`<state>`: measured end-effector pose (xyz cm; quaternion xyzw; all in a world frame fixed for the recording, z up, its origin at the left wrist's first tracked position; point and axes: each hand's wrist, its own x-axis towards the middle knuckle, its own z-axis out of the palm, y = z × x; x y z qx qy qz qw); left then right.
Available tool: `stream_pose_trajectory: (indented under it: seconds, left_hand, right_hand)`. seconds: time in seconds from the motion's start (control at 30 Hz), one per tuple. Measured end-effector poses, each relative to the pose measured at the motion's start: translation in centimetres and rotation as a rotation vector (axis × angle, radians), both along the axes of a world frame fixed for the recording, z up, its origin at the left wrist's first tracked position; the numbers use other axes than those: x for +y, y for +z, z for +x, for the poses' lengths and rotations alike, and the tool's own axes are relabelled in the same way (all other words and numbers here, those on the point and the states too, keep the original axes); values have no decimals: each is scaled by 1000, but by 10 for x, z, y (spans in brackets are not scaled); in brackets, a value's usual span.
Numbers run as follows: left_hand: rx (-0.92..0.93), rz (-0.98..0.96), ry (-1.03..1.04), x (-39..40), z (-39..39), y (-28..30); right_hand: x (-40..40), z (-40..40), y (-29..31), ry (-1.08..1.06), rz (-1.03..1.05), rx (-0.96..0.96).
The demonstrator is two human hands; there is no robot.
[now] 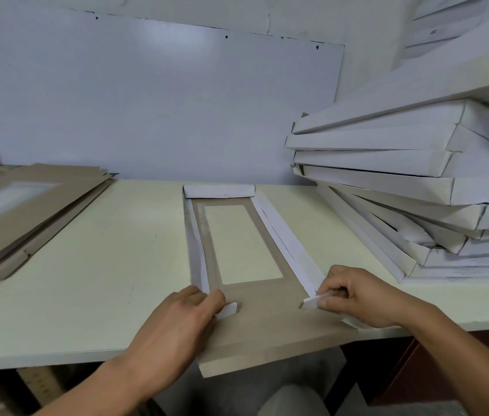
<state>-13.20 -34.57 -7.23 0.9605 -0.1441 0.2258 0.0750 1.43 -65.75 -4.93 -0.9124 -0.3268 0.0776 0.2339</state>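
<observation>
Head camera looks down on a flat cardboard box blank (267,322), brown side up, lying lengthwise away from the person on a pale table (102,280). The blank's near end sticks out past the table's front edge. A rectangular window cutout (243,244) sits in the blank's middle, and the tabletop shows through it.

The blank's white-faced flaps are raised or folded inward. The far flap (218,191) is folded over at the blank's far end, the left side flap (196,250) stands along its left edge, and the right side flap (288,244) runs along its right edge.

At the blank's near left corner, the left hand (177,322) has its fingers curled and pinches the left tab (228,310), a small white tab at the near end of the left side flap. At the blank's near right corner, the right hand (360,295) pinches the right tab (310,302) between thumb and curled fingers, at the near end of the right side flap. Both tabs point inward over the blank's brown panel, below the window cutout.

Left of the blank, well apart from it, lies a loose pile of flat brown blanks (26,211). Right of the blank, a leaning stack of folded white boxes (402,163) rests on the table, with its lowest box near the right side flap. Beyond the blank's far end a pale wall panel (147,100) rises.
</observation>
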Motion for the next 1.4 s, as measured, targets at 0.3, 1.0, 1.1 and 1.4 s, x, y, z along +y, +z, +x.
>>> stream_pose_trajectory:
  seconds: [0.3, 1.0, 1.1, 1.4]
  left_hand:
    - [-11, 23, -101, 5, 2, 6]
    - [212, -157, -194, 15, -15, 20]
    - [197, -255, -177, 11, -15, 25]
    - [118, -361, -99, 8, -8, 19]
  right_hand:
    - [2, -9, -7, -36, 121, -77]
    - [4, -17, -2, -112, 254, 320]
    - [4, -18, 2, -89, 262, 352]
    - [-1, -21, 7, -1, 255, 433]
